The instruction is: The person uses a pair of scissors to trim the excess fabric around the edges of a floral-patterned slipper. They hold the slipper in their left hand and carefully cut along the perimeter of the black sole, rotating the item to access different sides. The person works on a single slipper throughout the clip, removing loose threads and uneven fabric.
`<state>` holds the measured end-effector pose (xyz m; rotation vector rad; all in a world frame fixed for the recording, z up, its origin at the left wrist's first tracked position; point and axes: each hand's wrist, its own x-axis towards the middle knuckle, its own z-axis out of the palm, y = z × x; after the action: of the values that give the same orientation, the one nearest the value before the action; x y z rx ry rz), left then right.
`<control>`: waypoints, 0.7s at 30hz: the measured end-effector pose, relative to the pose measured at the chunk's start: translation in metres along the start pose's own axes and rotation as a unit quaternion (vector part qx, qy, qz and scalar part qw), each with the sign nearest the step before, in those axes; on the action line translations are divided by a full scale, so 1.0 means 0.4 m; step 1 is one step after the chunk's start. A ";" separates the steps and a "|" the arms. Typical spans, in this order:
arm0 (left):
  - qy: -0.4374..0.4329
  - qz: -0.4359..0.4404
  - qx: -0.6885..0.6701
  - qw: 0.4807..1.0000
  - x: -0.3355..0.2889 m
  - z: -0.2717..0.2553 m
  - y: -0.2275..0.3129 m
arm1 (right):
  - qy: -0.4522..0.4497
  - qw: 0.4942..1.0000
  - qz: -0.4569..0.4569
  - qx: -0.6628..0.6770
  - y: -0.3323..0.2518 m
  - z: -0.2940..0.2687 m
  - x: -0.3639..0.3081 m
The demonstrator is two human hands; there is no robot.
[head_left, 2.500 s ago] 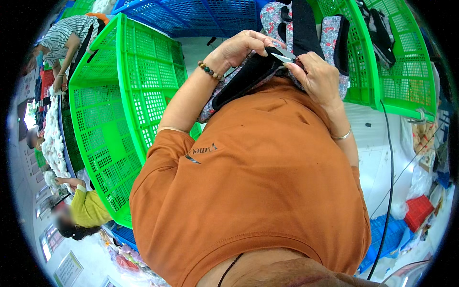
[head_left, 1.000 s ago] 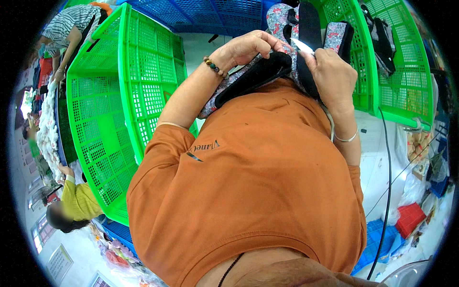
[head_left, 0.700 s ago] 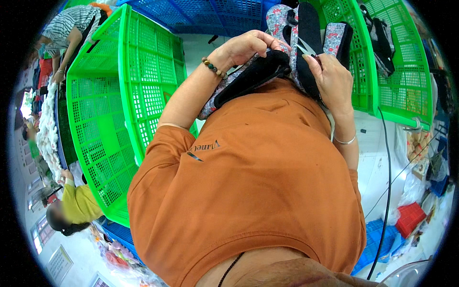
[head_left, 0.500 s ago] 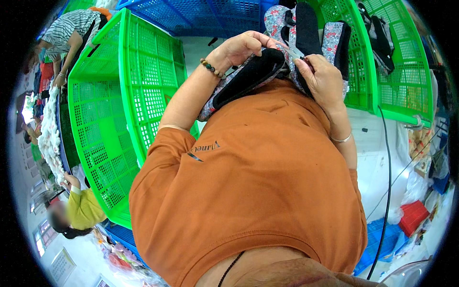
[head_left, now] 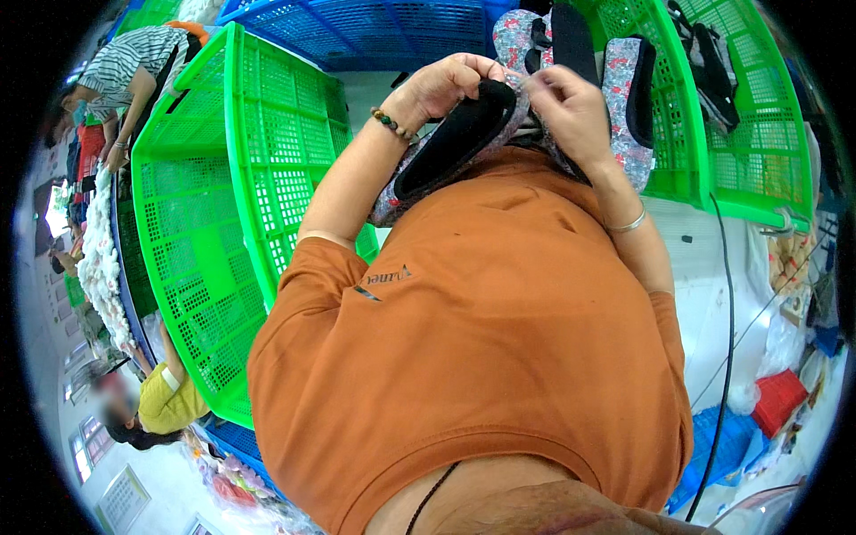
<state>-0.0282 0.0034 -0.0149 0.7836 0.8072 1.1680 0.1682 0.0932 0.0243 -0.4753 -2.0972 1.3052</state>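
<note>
A slipper with grey-and-red floral fabric and black plush leans across my lap against my shirt. My left hand, with a beaded bracelet at the wrist, grips its far end, fingers curled and pinched at the edge. Close beside it, my right hand is raised to the same end, its fingertips smeared by motion. Whatever those fingertips hold does not show clearly. More of the patterned slippers, one a floral slipper and one a black-faced slipper, stand just beyond my right hand.
Green plastic crates stand at my left, and another green crate at my right holds dark slippers. A blue crate lies ahead. A black cable hangs at the right. Co-workers, one in a yellow top, are by white fluffy material.
My right hand has moved up and left, toward my left fingertips. The pale slim tool seen in it before is no longer distinguishable. My left hand keeps its grip on the slipper.
</note>
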 end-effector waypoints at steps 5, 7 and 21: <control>0.024 0.058 -0.138 0.988 -0.060 -0.065 0.062 | 0.082 0.989 0.051 0.113 0.046 -0.042 0.019; 0.038 0.091 -0.198 0.975 -0.074 -0.099 0.086 | 0.030 0.980 0.113 0.164 0.045 -0.030 -0.002; 0.141 0.190 -0.406 0.883 -0.036 -0.110 0.132 | -0.223 0.928 0.154 0.254 0.032 0.083 -0.049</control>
<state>-0.0938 0.0052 0.0106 0.0567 0.3168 1.8255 0.1607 0.0651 -0.0039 -0.3012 -1.9529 2.2367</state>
